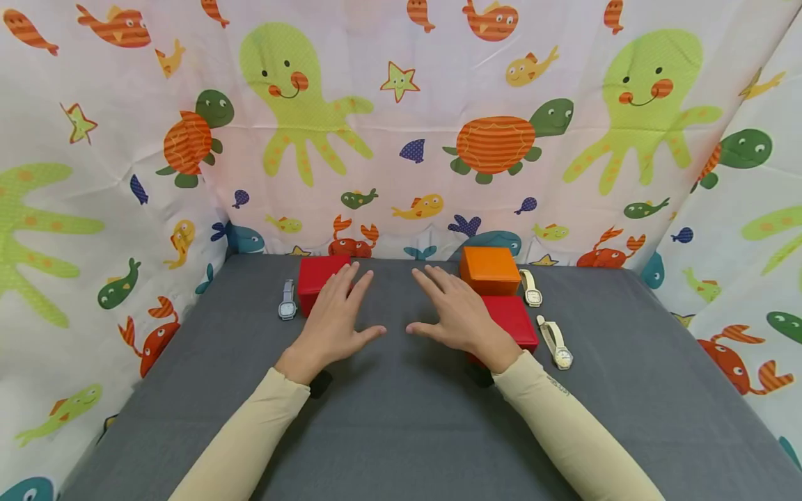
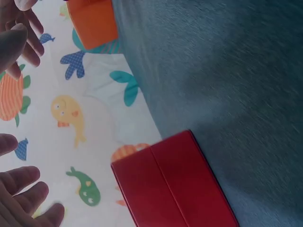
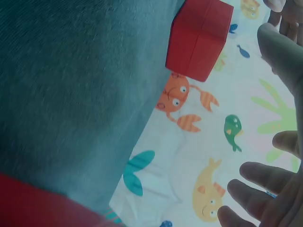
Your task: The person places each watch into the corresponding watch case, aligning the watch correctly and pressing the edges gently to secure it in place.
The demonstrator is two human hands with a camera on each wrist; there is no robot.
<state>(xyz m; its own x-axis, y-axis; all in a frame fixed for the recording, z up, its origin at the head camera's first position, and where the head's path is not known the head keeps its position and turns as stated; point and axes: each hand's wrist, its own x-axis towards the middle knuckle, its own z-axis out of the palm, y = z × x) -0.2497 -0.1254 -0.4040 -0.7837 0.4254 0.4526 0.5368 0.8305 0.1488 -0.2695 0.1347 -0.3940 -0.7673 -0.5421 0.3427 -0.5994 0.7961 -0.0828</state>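
Observation:
My left hand is held over the table with its fingers straight and spread. It overlaps the near right part of a red box, and a watch with a grey-blue strap lies left of that box. Opposite it, my right hand is likewise spread, palm inward, and grips nothing. Partly behind this hand and wrist sits a second red box, with an orange box just beyond it. Two cream-strapped watches lie right of these boxes, the farther watch by the orange one and the nearer watch by the red one.
A dark grey cloth covers the table. White curtains printed with sea animals stand along the back and both sides. Long cream sleeves cover both forearms, and a dark device shows under the left wrist.

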